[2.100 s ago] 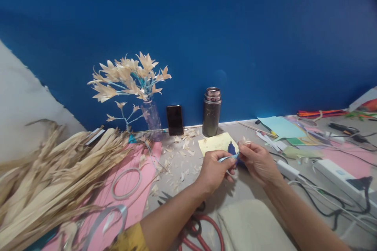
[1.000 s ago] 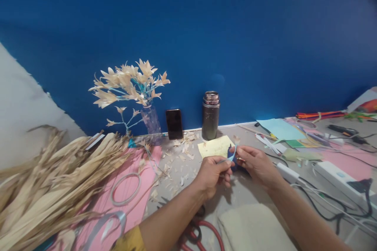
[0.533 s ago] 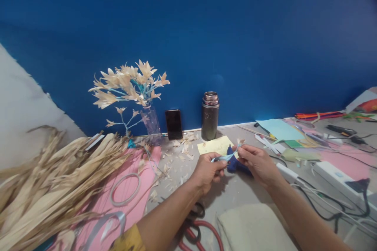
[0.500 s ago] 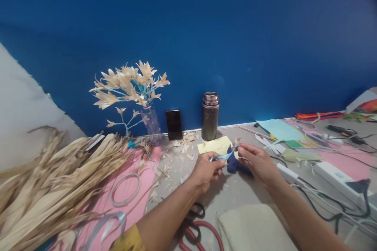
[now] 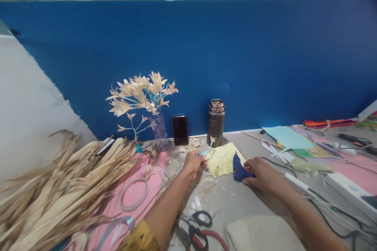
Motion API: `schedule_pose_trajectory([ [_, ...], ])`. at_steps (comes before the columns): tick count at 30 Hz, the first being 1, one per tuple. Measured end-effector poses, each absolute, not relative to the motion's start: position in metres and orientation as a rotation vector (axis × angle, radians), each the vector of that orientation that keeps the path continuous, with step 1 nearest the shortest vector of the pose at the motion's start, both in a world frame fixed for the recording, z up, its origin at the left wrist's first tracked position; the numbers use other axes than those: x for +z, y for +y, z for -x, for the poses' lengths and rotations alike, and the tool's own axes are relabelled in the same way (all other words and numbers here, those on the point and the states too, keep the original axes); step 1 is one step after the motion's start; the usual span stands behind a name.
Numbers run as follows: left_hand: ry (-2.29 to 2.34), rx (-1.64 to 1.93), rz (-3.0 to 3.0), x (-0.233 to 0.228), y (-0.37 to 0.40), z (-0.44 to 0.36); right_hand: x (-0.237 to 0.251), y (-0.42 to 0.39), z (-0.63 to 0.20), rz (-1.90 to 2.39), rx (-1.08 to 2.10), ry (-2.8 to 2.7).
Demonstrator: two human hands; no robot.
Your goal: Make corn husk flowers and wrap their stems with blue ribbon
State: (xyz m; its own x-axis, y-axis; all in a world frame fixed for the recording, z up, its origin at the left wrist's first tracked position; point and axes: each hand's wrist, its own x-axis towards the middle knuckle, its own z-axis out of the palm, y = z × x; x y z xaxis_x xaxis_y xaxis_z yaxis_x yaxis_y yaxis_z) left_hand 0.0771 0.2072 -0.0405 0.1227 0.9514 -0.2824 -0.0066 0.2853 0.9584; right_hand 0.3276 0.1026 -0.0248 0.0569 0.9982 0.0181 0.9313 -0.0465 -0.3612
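Head view looks down on a cluttered grey tabletop [image 5: 235, 207] backed by a blue wall [image 5: 235, 58]. Left hand [image 5: 193, 163] pinches the pale blue stem of a small husk flower [image 5: 211, 140] between thumb and fingertips, holding it just above the tabletop in front of the flask [image 5: 215, 123]. Right hand [image 5: 260, 172] is closed around the handle of a blue glue gun [image 5: 239, 167], which rests on the tabletop with its nozzle up, at the near right edge of a yellow sheet [image 5: 222, 159]. The two hands are apart, with the sheet between them.

A vase [image 5: 160, 129] with a bunch of husk flowers stands against the wall, a dark phone [image 5: 180, 130] leaning just right of it. Dried husks [image 5: 59, 192] are heaped at the left, partly over pink paper [image 5: 153, 168] that carries a tape ring [image 5: 134, 194]. Husk scraps litter the surface around the left hand. Scissors [image 5: 197, 229] lie near the front edge, beside a pale cloth [image 5: 259, 233]. Coloured papers [image 5: 287, 137] and cables [image 5: 332, 211] crowd the right side.
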Motion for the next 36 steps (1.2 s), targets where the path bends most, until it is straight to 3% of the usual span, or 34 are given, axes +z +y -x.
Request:
schedule_pose_trajectory([
  [4, 1.282, 0.91, -1.009, -0.044, 0.205, -0.08, -0.027, 0.103, -0.331, 2.063, 0.369, -1.964],
  [8, 1.289, 0.917, -1.013, -0.042, 0.201, -0.08, -0.021, 0.105, -0.342, 1.934, 0.609, -1.857],
  [14, 1.268, 0.951, -0.992, -0.04, 0.199, -0.079, -0.014, 0.105, -0.369, 1.818, 0.703, -1.403],
  [21, 1.255, 1.062, -0.966, -0.034, 0.193, -0.087, -0.007, 0.098, -0.355, 1.43, 1.024, -1.23],
  [36, 1.175, 1.003, -0.922, -0.028, 0.178, -0.099, -0.018, 0.089, -0.297, 1.594, 0.76, -1.616],
])
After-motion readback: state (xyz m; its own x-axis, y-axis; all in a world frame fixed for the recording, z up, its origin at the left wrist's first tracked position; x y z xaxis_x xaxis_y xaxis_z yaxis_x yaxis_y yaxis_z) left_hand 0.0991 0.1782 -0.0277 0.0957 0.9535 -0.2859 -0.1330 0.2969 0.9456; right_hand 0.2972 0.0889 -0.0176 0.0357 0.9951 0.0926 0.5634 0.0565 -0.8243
